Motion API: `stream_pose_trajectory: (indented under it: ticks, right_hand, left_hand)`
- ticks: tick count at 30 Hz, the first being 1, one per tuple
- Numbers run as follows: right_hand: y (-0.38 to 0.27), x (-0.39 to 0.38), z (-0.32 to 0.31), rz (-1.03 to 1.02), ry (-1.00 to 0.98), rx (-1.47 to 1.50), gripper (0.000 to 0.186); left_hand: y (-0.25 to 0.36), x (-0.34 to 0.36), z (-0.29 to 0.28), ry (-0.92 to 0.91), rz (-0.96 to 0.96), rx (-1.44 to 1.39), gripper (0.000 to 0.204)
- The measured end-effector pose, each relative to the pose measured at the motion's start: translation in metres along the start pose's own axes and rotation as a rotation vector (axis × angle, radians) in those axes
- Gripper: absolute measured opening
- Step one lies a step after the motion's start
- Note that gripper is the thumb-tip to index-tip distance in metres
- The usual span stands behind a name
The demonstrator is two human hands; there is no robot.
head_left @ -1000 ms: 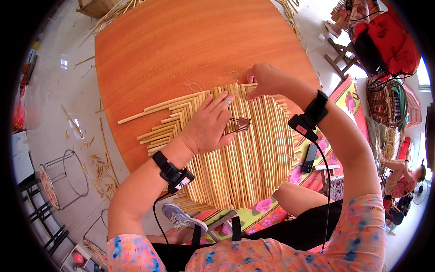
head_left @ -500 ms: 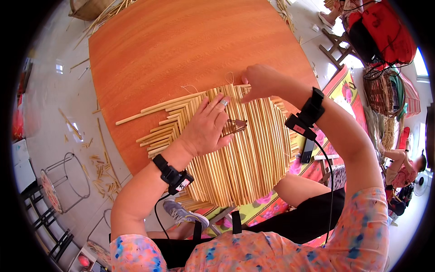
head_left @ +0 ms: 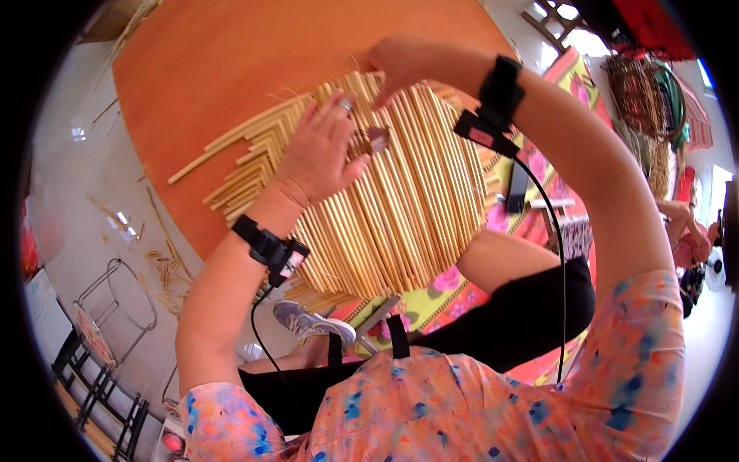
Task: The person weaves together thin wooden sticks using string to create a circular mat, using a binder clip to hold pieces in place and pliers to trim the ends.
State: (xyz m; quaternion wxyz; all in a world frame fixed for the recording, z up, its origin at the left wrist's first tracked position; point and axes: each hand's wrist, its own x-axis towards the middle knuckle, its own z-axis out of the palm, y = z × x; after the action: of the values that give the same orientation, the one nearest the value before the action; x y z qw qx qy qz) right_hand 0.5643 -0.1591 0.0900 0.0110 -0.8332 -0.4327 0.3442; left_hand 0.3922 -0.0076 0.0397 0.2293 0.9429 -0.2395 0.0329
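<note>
A panel of straw-coloured stalks (head_left: 400,208), laid side by side, rests against the orange table's near edge and over my lap. Shorter stalks meet at an angle along its left side. My left hand (head_left: 319,146) lies flat on the panel's upper left, fingers stretched out and a ring on one. A small dark metal tool (head_left: 377,139), perhaps scissors, sits beside this hand, partly hidden by it. At the panel's far edge, my right hand (head_left: 404,63) is bent down with thumb and fingers at the stalk ends. It is blurred, and what its fingertips hold is hidden. Thin thread loops stand nearby.
The orange table (head_left: 231,54) extends beyond the panel. Flowered cloth (head_left: 450,285) lies below and to the right, with a dark phone (head_left: 517,187) on it. Cut stalk pieces (head_left: 163,266) litter the floor at left, near a wire-framed stool (head_left: 115,312). Another person (head_left: 689,235) is at far right.
The whole view has shifted, so the table, panel and hands sit higher in the picture. Both hands keep nearly the same places on the panel.
</note>
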Motion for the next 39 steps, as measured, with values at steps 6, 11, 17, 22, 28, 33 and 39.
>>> stream_pose_trajectory:
  ticks: [6, 11, 17, 22, 28, 33, 39]
  right_hand:
    - [0.012, 0.0, 0.006, -0.19, 0.076, 0.055, 0.047]
    - [-0.01, -0.004, -0.001, -0.06, 0.087, -0.14, 0.066]
    - [-0.003, -0.008, 0.017, 0.146, 0.114, -0.088, 0.071]
    - [-0.011, -0.012, 0.016, 0.227, 0.137, -0.077, 0.064]
    - [-0.008, -0.007, 0.016, 0.213, 0.115, -0.045, 0.064]
    - [-0.008, -0.008, 0.014, 0.208, 0.131, -0.069, 0.066]
    - [-0.01, -0.01, 0.011, 0.253, 0.108, -0.067, 0.068]
  left_hand:
    - [-0.001, 0.003, 0.001, 0.031, 0.016, 0.016, 0.038]
    - [0.0, 0.0, 0.0, 0.011, -0.007, 0.05, 0.04]
    - [0.003, 0.001, -0.002, 0.056, 0.035, -0.01, 0.047]
    - [-0.009, 0.005, -0.019, 0.191, -0.017, -0.295, 0.048]
    - [-0.063, 0.035, -0.043, 0.039, -0.446, -0.712, 0.049]
    - [-0.078, 0.062, -0.049, -0.237, -0.503, -0.693, 0.046]
    - [-0.064, 0.085, -0.052, -0.385, -0.614, -0.828, 0.049]
